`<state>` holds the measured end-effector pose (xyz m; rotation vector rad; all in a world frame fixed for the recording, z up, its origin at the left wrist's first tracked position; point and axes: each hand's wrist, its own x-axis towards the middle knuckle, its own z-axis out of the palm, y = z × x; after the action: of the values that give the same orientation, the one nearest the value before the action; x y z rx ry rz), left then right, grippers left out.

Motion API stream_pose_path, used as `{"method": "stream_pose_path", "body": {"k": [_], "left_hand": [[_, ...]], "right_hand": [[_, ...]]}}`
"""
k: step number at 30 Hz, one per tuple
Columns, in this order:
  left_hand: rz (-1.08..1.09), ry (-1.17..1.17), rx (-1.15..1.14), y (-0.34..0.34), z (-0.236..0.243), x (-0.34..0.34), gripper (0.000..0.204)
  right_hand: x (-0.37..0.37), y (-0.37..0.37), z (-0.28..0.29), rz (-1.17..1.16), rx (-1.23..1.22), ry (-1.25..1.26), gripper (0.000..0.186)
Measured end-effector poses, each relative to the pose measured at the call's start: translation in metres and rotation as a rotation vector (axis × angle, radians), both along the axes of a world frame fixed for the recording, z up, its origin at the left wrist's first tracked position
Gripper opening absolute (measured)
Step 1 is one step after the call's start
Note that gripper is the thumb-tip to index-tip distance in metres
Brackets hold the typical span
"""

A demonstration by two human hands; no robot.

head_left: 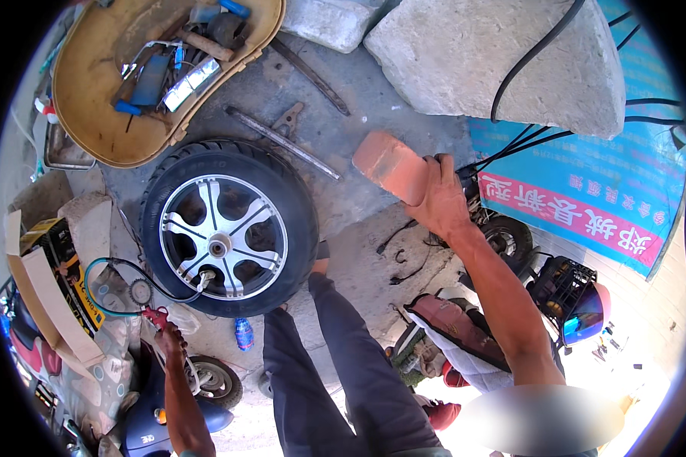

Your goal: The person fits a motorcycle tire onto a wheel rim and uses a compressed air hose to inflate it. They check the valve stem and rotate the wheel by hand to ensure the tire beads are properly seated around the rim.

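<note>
My right hand [439, 199] grips a reddish brick [383, 161] at the centre-right, raised in view beside the wheel. My left hand [171, 339], low on the left, is closed on a red inflator handle [157, 315]. A hose with a round gauge [139, 291] runs from it to a metal fitting [205, 278] on the wheel. That wheel has a black tyre [301, 228] and a silver spoked rim [248, 189], and lies flat in front of me.
Above are a tan tub [84, 107] of tools, two metal bars [282, 142] and concrete blocks [495, 53]. Cardboard boxes [53, 297] and a scooter [149, 423] stand left. Right are a blue banner [587, 183], a small tyre [511, 236] and a padded bag [457, 335].
</note>
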<state>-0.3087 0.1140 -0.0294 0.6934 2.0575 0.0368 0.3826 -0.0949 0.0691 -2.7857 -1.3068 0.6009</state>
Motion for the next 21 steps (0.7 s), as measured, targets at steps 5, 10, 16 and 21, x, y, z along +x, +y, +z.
{"method": "stream_pose_path", "body": {"k": [5,10,16,21], "left_hand": [[0.000,0.056,-0.006,-0.010,0.009,0.013,0.022],[0.050,0.009,0.024,-0.012,0.015,0.007,0.020],[0.058,0.006,0.022,-0.014,0.018,0.002,0.017],[0.099,0.008,-0.006,-0.021,0.016,0.004,0.018]], "right_hand": [[-0.019,-0.007,0.001,0.355,0.045,-0.154,0.088],[-0.002,0.016,0.013,0.197,-0.067,0.001,0.084],[0.023,0.022,0.021,-0.059,-0.051,-0.121,0.088],[0.007,0.021,0.034,-0.006,0.163,-0.180,0.061]]}}
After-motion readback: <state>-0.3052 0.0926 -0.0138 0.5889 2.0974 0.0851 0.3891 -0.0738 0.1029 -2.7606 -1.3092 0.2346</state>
